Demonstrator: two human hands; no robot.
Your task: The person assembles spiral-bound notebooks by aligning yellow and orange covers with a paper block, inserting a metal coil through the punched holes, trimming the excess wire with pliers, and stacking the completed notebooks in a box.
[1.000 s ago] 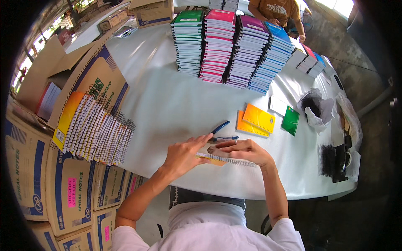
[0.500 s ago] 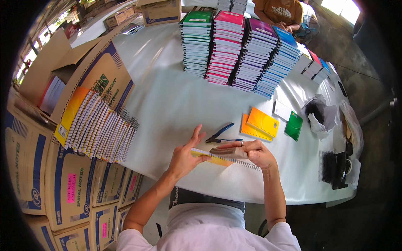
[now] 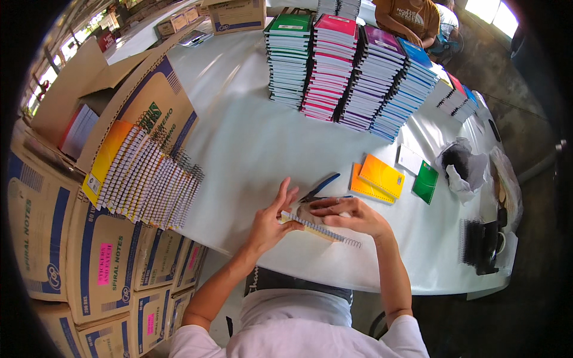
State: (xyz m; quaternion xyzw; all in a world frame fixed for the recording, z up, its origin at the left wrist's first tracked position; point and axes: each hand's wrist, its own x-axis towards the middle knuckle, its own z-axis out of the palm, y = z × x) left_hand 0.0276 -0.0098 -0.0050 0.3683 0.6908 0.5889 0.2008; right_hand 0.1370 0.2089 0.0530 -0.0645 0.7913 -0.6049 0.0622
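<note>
Head view: four notebook stacks point(image 3: 349, 65), two hands point(image 3: 316, 218).

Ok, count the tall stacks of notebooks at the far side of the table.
4, side by side: green-topped stack leftmost, then pink-topped, purple-topped, and blue-topped rightmost. Shorter piles lie beyond them to the right; more may be hidden.

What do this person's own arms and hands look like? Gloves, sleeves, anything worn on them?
Both arms are bare from the short white sleeves of a T-shirt down to the fingers. The left hand and right hand wear no gloves, and no watch, ring or bracelet shows.
</note>
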